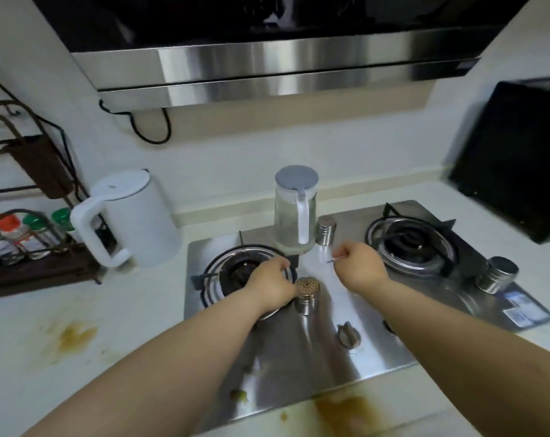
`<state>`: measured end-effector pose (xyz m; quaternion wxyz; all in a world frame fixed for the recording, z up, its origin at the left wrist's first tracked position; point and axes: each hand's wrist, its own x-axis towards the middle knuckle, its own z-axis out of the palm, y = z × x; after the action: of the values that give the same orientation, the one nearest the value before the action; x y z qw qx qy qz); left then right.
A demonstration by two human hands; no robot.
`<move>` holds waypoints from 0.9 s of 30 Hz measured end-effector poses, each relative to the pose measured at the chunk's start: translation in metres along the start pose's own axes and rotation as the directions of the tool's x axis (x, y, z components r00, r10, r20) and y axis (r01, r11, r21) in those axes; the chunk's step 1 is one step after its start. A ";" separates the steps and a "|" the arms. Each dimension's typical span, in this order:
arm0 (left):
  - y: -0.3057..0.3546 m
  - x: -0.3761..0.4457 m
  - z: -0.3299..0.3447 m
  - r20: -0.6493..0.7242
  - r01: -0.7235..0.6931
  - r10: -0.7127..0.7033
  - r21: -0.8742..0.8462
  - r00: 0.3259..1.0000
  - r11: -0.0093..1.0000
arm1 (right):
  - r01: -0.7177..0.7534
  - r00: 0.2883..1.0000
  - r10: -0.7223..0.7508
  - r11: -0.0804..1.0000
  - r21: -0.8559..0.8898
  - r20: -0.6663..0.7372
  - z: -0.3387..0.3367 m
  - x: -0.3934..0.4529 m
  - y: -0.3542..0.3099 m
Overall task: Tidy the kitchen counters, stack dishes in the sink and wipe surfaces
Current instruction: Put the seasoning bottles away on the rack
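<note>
On the steel gas hob (299, 342) stand a glass jug with a grey lid (295, 209) and three small metal shakers: one with a perforated top (307, 294), one behind beside the jug (325, 230), one at the right (497, 274). My left hand (269, 283) hovers over the left burner (236, 272), fingers curled, just left of the perforated shaker and close to it. My right hand (359, 263) is over the hob's middle, fingers loosely closed with nothing visible in them. Brown stains mark the white counter at the left (75, 335) and the front edge (346, 408).
A white electric kettle (131, 219) stands left of the hob. A dark wire rack with spice jars (24, 234) sits at the far left. The right burner (412, 241) is bare. A black appliance (513, 159) stands at the back right. The range hood (267, 58) hangs overhead.
</note>
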<state>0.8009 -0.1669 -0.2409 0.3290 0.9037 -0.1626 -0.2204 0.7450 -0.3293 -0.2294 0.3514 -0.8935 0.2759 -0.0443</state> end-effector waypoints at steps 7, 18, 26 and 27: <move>0.000 0.026 0.033 0.183 -0.072 0.042 0.164 0.982 0.984 | -0.156 0.986 0.151 0.985 0.073 0.070 0.008 0.015 0.043; 0.013 0.070 0.045 0.056 -0.009 0.012 -0.042 0.998 0.999 | -0.072 0.984 0.064 0.997 0.042 0.165 0.012 0.129 0.047; 0.017 0.075 0.054 -0.059 0.114 -0.122 -0.124 0.991 0.986 | 0.142 0.947 -0.148 0.989 0.039 0.286 0.033 0.193 0.051; 0.016 0.074 0.054 -0.068 0.125 -0.134 -0.120 0.989 0.985 | 0.162 0.946 -0.160 0.987 0.016 0.283 0.037 0.195 0.052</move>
<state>0.8345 -0.2390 -0.2887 0.3717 0.8995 -0.0780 -0.2159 0.8957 -0.4399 -0.3137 0.3794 -0.9114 0.1489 0.0567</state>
